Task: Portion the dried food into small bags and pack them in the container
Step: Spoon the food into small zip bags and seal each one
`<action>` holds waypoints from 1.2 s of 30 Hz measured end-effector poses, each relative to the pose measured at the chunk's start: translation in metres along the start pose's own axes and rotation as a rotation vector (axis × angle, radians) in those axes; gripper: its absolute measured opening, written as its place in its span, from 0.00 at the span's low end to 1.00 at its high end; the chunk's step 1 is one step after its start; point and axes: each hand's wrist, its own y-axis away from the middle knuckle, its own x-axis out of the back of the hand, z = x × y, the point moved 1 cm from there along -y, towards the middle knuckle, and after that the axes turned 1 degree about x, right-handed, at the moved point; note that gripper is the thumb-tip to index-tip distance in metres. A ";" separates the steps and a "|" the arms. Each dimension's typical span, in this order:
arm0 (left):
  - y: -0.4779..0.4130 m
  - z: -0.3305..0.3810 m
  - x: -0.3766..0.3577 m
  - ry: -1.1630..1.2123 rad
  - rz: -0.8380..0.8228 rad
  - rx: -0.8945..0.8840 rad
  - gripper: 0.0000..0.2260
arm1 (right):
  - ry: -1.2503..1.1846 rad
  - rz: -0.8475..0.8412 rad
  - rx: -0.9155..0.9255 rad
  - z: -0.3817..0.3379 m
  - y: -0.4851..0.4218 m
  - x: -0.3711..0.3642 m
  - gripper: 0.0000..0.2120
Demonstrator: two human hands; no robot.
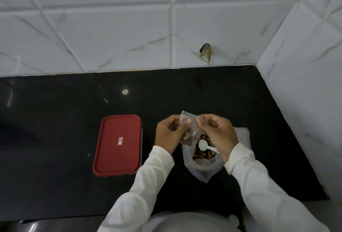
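Two hands hold one small bag (pixel 192 132) up over the right half of the counter (pixel 55 120), about halfway between its back edge and its front edge. The left hand (pixel 171 131) and the right hand (pixel 216 133) each pinch the bag's top edge, one at each side. It looks thin, soft, light and slippery, with a little dried food sagging low. The top strip seems the best place to hold. The container (pixel 117 144), lid on, sits to the left.

Long white sleeves (pixel 259 180) to the wrists, white garment, bare hands
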 end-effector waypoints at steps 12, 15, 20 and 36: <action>-0.005 0.007 -0.011 0.069 0.119 0.086 0.04 | -0.047 0.007 0.005 -0.001 -0.003 -0.012 0.05; -0.004 0.010 -0.013 0.009 0.115 0.023 0.02 | -0.019 0.006 0.020 -0.002 -0.004 -0.013 0.04; -0.004 0.013 -0.016 0.034 0.150 0.057 0.01 | -0.035 0.054 0.016 -0.002 -0.006 -0.017 0.04; -0.003 0.019 -0.015 0.211 0.214 0.235 0.05 | -0.163 0.093 -0.094 0.003 -0.007 -0.022 0.07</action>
